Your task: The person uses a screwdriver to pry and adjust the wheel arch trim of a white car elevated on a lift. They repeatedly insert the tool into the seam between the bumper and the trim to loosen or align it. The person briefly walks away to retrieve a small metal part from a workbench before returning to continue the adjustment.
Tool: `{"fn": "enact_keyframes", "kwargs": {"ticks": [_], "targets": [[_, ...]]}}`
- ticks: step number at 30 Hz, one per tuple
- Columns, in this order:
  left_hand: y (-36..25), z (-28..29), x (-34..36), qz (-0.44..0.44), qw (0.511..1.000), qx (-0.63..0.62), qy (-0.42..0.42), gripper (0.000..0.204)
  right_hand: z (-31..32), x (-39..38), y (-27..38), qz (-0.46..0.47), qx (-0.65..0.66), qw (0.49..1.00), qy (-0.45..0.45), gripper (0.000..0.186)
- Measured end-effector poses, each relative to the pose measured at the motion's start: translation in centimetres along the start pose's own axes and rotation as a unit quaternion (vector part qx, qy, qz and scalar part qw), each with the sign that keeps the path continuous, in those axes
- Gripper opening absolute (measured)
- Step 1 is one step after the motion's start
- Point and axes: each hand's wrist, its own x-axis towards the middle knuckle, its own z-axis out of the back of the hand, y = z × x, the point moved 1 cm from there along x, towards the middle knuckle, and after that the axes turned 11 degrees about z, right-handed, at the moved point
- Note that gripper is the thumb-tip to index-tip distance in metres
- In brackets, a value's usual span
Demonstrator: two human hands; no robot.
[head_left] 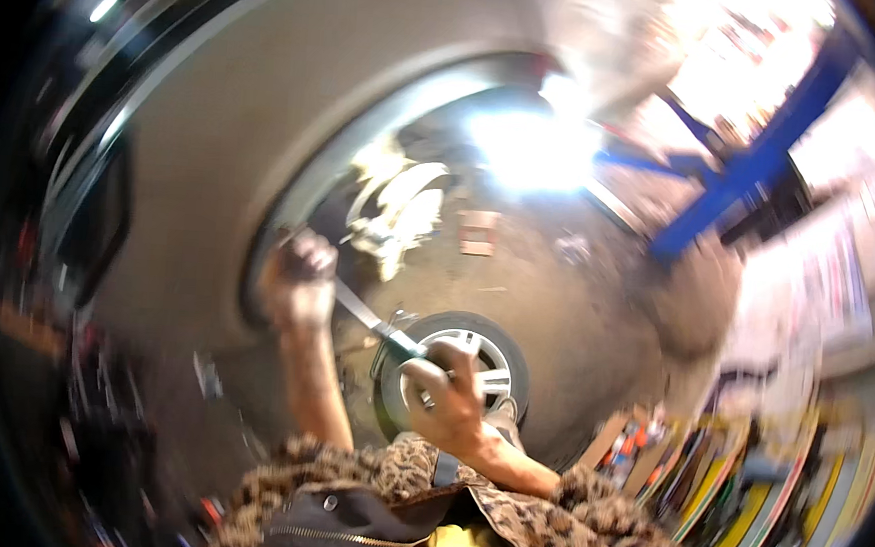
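Both hands clenched on a long metal wrench (374, 322), left hand (297, 283) fisted at its upper end by the wheel arch (293, 179), right hand (447, 394) gripping its lower end, above a wheel (497, 362) on the floor

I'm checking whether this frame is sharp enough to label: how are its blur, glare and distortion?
Head view: motion blur smears everything, the left hand and right hand on the long tool included; white glare burns out the wheel arch's top; fisheye bends the blue lift post; the rim is dark.
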Motion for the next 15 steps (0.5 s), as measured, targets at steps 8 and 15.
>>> {"fn": "enact_keyframes", "kwargs": {"ticks": [8,15], "targets": [[14.3,0.7,-0.5,0.123,0.980,0.146,-0.056,0.019,6.6,-7.5,-7.4,-0.240,0.102,0.957,0.125,0.047],[39.0,-7.8,0.3,0.239,0.831,0.501,0.035,0.027,16.5,-14.7,-21.1,-0.413,0.220,0.862,0.196,0.072]]}}
